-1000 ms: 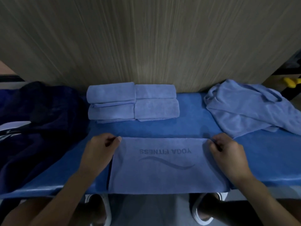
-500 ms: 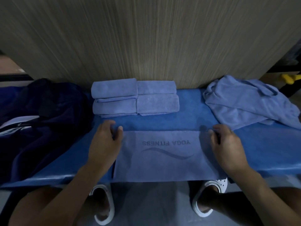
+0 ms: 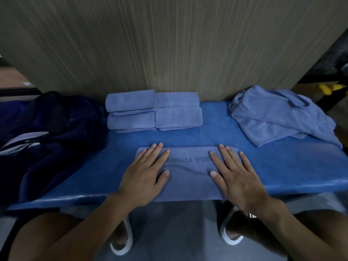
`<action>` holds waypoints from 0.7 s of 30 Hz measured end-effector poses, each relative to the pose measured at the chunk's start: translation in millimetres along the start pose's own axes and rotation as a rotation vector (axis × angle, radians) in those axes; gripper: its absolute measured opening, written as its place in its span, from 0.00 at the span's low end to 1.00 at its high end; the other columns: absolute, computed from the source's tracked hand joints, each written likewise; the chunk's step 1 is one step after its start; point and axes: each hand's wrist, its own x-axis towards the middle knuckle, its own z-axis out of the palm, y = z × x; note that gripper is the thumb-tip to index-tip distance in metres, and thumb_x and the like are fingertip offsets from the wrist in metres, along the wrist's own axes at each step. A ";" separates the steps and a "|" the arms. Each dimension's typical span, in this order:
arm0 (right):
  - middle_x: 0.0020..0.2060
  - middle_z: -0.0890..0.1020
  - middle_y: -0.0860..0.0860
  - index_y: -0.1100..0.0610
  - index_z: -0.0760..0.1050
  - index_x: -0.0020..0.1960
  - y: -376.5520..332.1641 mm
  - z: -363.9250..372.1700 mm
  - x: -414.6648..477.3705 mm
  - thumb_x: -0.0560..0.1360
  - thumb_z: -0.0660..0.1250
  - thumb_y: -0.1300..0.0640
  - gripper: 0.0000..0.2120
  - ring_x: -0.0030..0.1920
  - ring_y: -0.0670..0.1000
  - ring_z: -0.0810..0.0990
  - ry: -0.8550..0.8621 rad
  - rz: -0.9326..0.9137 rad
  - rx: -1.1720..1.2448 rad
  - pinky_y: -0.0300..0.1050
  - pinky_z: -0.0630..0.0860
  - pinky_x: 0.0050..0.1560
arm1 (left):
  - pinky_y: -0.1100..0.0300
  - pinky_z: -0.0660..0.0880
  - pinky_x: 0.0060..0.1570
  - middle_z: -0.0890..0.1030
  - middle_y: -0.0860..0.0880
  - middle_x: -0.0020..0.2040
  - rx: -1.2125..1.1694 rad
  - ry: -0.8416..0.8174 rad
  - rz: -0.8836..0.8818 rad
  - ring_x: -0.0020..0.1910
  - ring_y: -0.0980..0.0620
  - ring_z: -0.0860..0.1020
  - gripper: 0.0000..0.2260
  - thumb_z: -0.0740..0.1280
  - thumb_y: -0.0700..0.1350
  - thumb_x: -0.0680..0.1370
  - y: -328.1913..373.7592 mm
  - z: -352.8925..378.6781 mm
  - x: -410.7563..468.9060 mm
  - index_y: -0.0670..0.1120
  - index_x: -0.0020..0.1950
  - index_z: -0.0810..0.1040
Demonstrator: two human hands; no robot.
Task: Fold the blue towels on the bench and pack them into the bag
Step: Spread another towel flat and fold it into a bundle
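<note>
Both palms are down flat, your left hand (image 3: pixel 145 175) and right hand (image 3: pixel 235 176) spread wide on the towel (image 3: pixel 188 179), fingers reaching its far hem while its near edge droops over the lip of the bench (image 3: pixel 282 166). Behind it, bare blue padding separates it from the folded stack (image 3: pixel 153 111) against the wall panel (image 3: pixel 169 44). The loose pile (image 3: pixel 280 115) sits well off to your right, the dark bag (image 3: pixel 50 129) slumps at your left.

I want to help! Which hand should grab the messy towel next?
Right. The right hand lies nearer the messy towel; the left hand is farther, toward the bag.
</note>
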 end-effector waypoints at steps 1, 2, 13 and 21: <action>0.75 0.64 0.56 0.52 0.64 0.76 0.9 -0.5 0.3 0.82 0.38 0.39 0.31 0.74 0.55 0.66 -0.014 0.016 0.004 0.59 0.62 0.71 | 0.55 0.43 0.77 0.48 0.53 0.80 0.004 -0.004 -0.003 0.79 0.56 0.43 0.29 0.41 0.62 0.81 0.1 -0.2 -0.2 0.53 0.80 0.50; 0.75 0.64 0.56 0.52 0.64 0.75 0.9 -0.5 -0.3 0.81 0.38 0.39 0.31 0.73 0.55 0.66 -0.027 0.026 0.003 0.60 0.63 0.71 | 0.55 0.42 0.77 0.48 0.52 0.81 0.009 -0.008 -0.008 0.79 0.56 0.43 0.29 0.41 0.62 0.80 0.2 -0.7 -0.9 0.53 0.80 0.49; 0.75 0.65 0.54 0.51 0.66 0.74 -34.8 -3.0 12.5 0.81 0.42 0.40 0.29 0.74 0.55 0.65 0.002 -0.079 0.041 0.60 0.60 0.71 | 0.46 0.48 0.76 0.54 0.53 0.80 0.072 -0.006 0.106 0.80 0.51 0.49 0.26 0.48 0.60 0.81 39.1 0.1 7.5 0.57 0.79 0.55; 0.76 0.63 0.54 0.50 0.63 0.76 -2.7 -1.1 5.2 0.81 0.39 0.37 0.31 0.75 0.54 0.62 -0.011 0.094 0.003 0.59 0.58 0.73 | 0.50 0.48 0.77 0.52 0.50 0.81 0.047 0.005 0.009 0.80 0.51 0.46 0.27 0.43 0.63 0.82 -10.4 0.8 -6.1 0.56 0.79 0.54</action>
